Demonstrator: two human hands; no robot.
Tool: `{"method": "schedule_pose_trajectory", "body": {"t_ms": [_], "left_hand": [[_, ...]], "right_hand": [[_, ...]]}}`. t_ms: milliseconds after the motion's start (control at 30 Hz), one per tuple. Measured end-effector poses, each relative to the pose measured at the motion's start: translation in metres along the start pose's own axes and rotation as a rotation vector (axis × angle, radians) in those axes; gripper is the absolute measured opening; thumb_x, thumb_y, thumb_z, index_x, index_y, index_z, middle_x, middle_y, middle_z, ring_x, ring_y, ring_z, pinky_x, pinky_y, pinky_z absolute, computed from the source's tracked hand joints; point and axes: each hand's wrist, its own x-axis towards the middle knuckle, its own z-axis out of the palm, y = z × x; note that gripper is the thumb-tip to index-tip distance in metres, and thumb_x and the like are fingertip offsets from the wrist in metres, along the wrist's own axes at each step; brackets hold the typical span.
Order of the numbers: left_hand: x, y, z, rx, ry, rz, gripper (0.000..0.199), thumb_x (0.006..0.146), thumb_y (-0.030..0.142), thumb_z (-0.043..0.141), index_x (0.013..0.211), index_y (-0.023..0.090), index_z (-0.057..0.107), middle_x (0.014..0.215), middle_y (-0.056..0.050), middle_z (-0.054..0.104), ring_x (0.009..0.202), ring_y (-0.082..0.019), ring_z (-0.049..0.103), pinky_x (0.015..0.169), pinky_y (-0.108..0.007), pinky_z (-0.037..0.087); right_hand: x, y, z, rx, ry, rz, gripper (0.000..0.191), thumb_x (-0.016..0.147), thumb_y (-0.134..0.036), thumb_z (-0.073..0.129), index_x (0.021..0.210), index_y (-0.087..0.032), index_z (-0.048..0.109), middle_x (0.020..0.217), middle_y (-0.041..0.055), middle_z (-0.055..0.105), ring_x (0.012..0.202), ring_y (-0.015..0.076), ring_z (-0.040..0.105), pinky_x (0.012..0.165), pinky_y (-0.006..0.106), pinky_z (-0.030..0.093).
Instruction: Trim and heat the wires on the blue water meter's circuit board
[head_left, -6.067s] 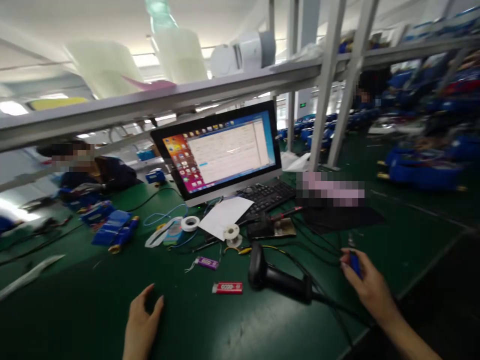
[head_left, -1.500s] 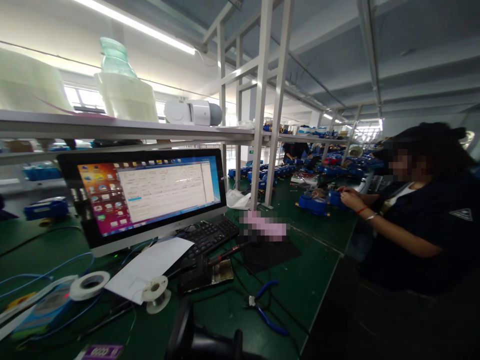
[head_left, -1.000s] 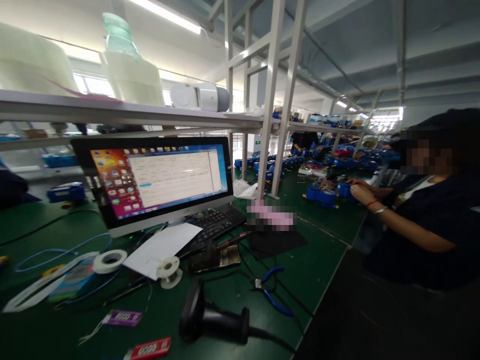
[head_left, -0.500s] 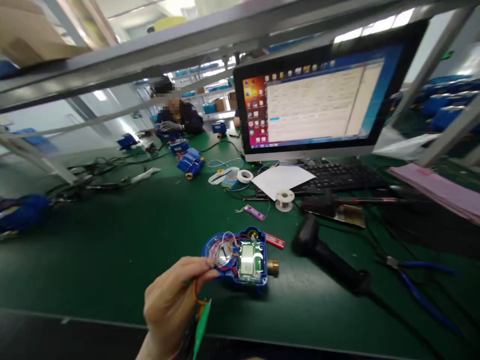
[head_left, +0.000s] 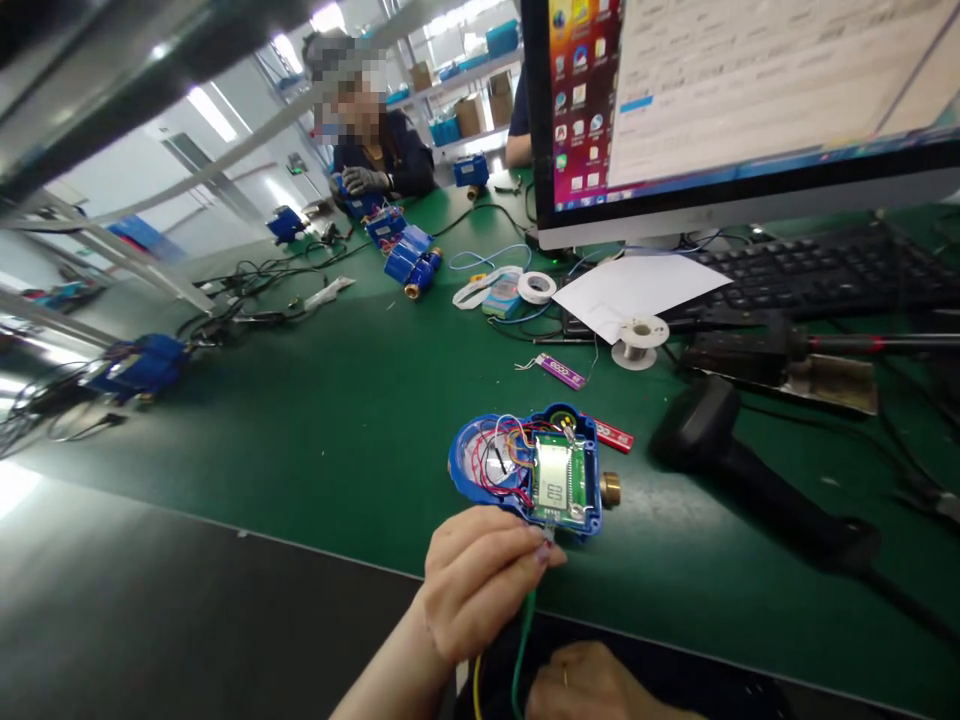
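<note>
A blue meter housing (head_left: 487, 490) lies open on the green bench, showing a circuit board with a lit display (head_left: 553, 478), red, white and yellow wires and a brass fitting (head_left: 611, 489). At its near edge, my left hand (head_left: 480, 580) pinches a small pale connector (head_left: 548, 540) against or just beside the board; the fingertips cover most of it. Green cable (head_left: 525, 640) and yellow cable (head_left: 477, 688) hang below that hand. Down at the bench's front edge, my right hand (head_left: 589, 685) is curled closed, and whatever it may hold is hidden.
Beyond the housing lie a red battery-like strip (head_left: 613, 436), a purple one (head_left: 561, 371) and a solder spool (head_left: 639, 341). To the right are a black barcode scanner (head_left: 765, 480), a keyboard (head_left: 825, 270) and a monitor (head_left: 750, 120). Across the bench sits a person (head_left: 382, 150) among blue meters.
My left hand has moved right, from the housing's left side to its near edge by the board. My right hand has come into view at the bottom. The display now shows digits. The camera view has shifted.
</note>
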Motion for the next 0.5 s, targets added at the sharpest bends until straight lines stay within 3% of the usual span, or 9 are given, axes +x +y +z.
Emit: {"method": "schedule_pose_trajectory", "body": {"t_ms": [133, 333, 500], "left_hand": [[0.004, 0.0, 0.002, 0.012, -0.043, -0.034, 0.017, 0.071, 0.002, 0.071, 0.086, 0.004, 0.064, 0.092, -0.007, 0.068, 0.088, -0.014, 0.062, 0.072, -0.026, 0.054], [0.01, 0.001, 0.001, 0.059, -0.126, -0.023, 0.011, 0.074, 0.005, 0.069, 0.083, 0.003, 0.064, 0.089, -0.007, 0.067, 0.087, -0.014, 0.062, 0.07, -0.025, 0.055], [0.01, 0.002, -0.004, 0.042, -0.204, -0.088, 0.011, 0.074, 0.003, 0.068, 0.084, 0.004, 0.064, 0.093, -0.008, 0.068, 0.09, -0.014, 0.062, 0.073, -0.024, 0.055]], "right_hand": [[0.004, 0.002, -0.006, 0.019, 0.09, 0.046, 0.051, 0.103, -0.021, 0.01, 0.062, -0.017, 0.04, 0.049, -0.0029, 0.04, 0.042, 0.0089, 0.035, 0.04, 0.024, 0.026], [0.006, 0.002, -0.016, 0.028, 0.1, 0.049, 0.046, 0.101, -0.019, 0.015, 0.064, -0.018, 0.043, 0.05, -0.0021, 0.041, 0.043, 0.011, 0.037, 0.042, 0.026, 0.025], [0.011, 0.001, -0.033, 0.039, -0.054, 0.113, 0.045, 0.101, -0.015, 0.014, 0.07, -0.016, 0.047, 0.06, -0.0008, 0.051, 0.053, 0.0104, 0.047, 0.052, 0.025, 0.035]]}}
